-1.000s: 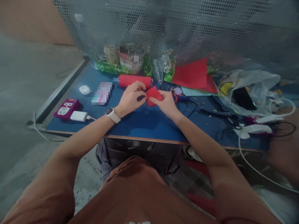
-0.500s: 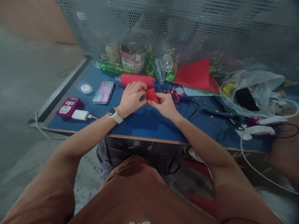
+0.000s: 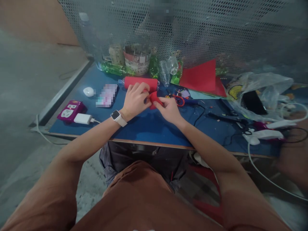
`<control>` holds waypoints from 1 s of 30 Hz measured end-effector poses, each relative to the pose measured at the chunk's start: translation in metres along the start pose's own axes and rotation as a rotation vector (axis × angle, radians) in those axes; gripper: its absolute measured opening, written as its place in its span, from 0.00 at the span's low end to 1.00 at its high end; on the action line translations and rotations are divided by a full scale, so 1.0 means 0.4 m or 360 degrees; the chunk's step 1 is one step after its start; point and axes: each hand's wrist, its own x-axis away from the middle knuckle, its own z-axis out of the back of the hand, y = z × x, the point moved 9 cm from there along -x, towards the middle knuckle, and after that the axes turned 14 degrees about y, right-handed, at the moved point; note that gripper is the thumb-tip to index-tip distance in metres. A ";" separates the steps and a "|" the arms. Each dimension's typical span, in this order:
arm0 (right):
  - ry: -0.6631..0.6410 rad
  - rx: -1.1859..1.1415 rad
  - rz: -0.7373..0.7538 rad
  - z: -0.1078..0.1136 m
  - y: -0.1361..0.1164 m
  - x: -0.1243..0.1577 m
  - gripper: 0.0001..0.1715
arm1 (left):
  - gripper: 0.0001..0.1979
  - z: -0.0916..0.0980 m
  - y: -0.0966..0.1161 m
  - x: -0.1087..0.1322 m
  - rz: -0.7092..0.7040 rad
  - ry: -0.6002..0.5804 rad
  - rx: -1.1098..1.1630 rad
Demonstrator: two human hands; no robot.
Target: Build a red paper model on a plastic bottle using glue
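Between my hands is a small piece of red paper (image 3: 154, 98), bent and curled. My left hand (image 3: 137, 101), with a white smartwatch (image 3: 118, 118) on its wrist, pinches the paper's left side. The thumb and fingers of my right hand (image 3: 169, 109) close on its right side. Just behind my left hand lies a plastic bottle wrapped in red paper (image 3: 141, 82), partly covered by my fingers. Red-handled scissors (image 3: 180, 100) rest to the right, close to my right hand; their blades are mostly hidden.
On the blue table (image 3: 144, 130) are a purple power socket (image 3: 71, 110) with a white charger (image 3: 83, 118), a blurred phone-like object (image 3: 106, 95) and a white case (image 3: 88, 91). Behind are green bottles (image 3: 113, 68), a basket (image 3: 137, 62) and red sheets (image 3: 198, 77). A plastic bag (image 3: 262, 93) lies right.
The red paper piece has gone from lying flatter to being bent and curled between my fingers. Both hands have stayed in nearly the same place.
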 end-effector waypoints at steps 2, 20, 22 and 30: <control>-0.0002 0.0040 0.0015 0.001 -0.003 0.000 0.23 | 0.05 -0.004 -0.002 -0.001 0.0016 -0.0025 0.0024; 0.0086 0.0047 -0.0038 0.026 0.031 -0.022 0.31 | 0.05 -0.009 0.018 0.004 -0.0079 -0.0074 0.0384; 0.0100 0.0026 -0.0047 0.031 0.028 -0.026 0.31 | 0.07 -0.004 0.004 0.000 -0.0063 0.0002 0.0502; 0.0143 -0.0222 -0.0153 0.034 0.047 -0.041 0.23 | 0.32 0.002 -0.008 -0.029 0.0124 0.0089 0.0818</control>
